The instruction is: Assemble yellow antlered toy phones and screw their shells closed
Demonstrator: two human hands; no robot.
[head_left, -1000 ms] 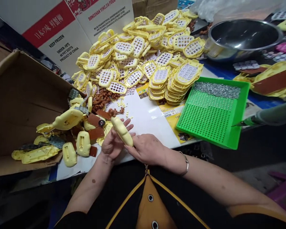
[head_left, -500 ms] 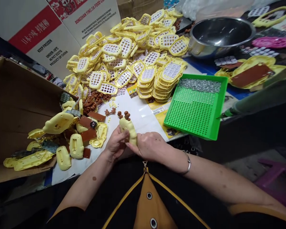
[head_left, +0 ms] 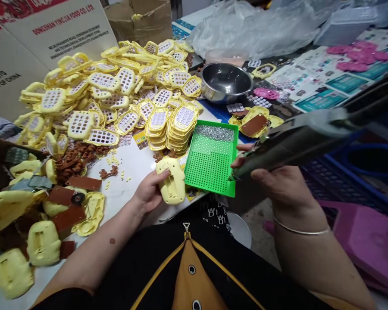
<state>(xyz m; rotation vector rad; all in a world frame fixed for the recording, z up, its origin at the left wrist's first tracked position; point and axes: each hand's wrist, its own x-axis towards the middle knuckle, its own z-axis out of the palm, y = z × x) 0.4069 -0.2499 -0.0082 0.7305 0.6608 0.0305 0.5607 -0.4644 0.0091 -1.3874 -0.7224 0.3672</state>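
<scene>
- The left hand (head_left: 150, 189) has its grip around a pale yellow, rounded plastic shell (head_left: 177, 183) with brown antlers at its top, thumb lying across the long recess in its face.
- That shell is held up at the near edge of the white tabletop (head_left: 129, 165), just left of a bright green, perforated plastic tray (head_left: 210, 163).
- The right hand (head_left: 287, 187) has its grip wrapped around a grey, cylindrical power tool (head_left: 297, 140), whose narrow tip points toward the tray's right edge.
- Small silvery metal pieces (head_left: 215, 132) lie along the tray's far end.
- Stacked yellow plastic frames with white keypads (head_left: 183, 122) stand just beyond the shell.
- A loose brown antler piece (head_left: 108, 172) lies left of the shell, well apart from it.
</scene>
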